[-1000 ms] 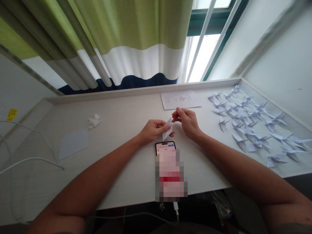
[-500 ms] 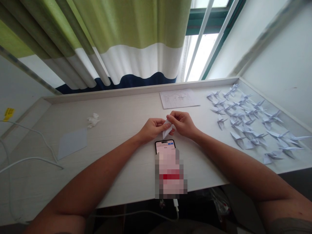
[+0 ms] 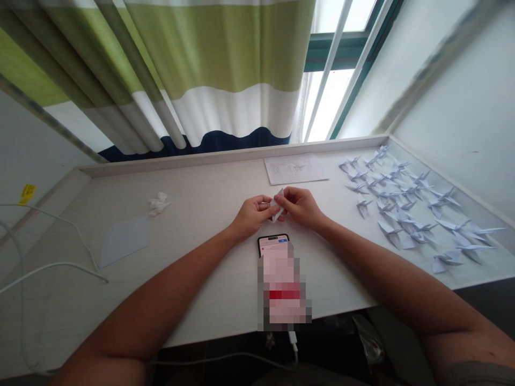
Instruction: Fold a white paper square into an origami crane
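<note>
fingers [image 3: 270, 203] of the left hand [image 3: 253, 213] are closed on a folded paper piece [image 3: 277, 205], thumb and fingertips pinching it from the side. fingertips [image 3: 286, 198] of the right hand [image 3: 302, 207] are also closed on it, from the other side, near its upper part. the two hands are almost touching. piece sits just above the desk front, between the hands. it is pale white, narrow and multi-layered, with crisp creases and a sharp tip tilted down toward 6 o'clock. upper part is largely hidden by fingers, so final shape cannot be confirmed.

positions from the piece: phone [image 3: 273, 242] lies at 6, just below the hands, mostly pixelated. printed sheet [image 3: 295, 169] at 12. paper cranes [image 3: 398, 198] cover the desk at 3, many, pale, wings spread, packed close together. crumpled tissue [image 3: 158, 204] at 9. blank diamond-set paper square [image 3: 124, 242] at 8, near a white cable [image 3: 52, 262]. striped green, white and navy curtain [image 3: 161, 69] at 11, window [image 3: 333, 69] at 1, both beyond the white desk [image 3: 201, 182].
</note>
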Demonstrator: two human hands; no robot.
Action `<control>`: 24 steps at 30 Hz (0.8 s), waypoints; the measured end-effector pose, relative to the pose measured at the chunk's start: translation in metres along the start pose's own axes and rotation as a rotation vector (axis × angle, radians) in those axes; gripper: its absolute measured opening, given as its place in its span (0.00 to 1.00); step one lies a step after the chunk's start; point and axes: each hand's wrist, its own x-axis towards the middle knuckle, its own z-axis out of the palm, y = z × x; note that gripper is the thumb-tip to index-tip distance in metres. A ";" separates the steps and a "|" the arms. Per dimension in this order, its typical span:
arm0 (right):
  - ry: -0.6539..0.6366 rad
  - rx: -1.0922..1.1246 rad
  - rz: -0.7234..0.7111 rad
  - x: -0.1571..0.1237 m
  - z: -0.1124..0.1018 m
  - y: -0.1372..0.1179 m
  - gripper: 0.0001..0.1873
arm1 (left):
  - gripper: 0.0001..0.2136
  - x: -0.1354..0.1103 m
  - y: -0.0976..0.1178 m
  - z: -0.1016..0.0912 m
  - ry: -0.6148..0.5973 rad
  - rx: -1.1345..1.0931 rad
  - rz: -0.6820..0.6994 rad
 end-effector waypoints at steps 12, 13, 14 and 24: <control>0.057 0.024 -0.027 0.000 0.000 0.001 0.28 | 0.27 -0.002 0.004 0.001 0.030 0.079 0.015; 0.019 0.037 -0.020 -0.001 0.000 0.002 0.27 | 0.27 -0.002 0.003 0.001 0.035 0.089 0.028; -0.016 0.054 -0.016 -0.001 0.000 0.002 0.27 | 0.27 -0.002 0.003 0.001 0.037 0.096 0.041; 0.064 0.057 -0.097 0.000 -0.001 0.004 0.24 | 0.28 0.002 -0.002 -0.003 -0.023 0.112 0.051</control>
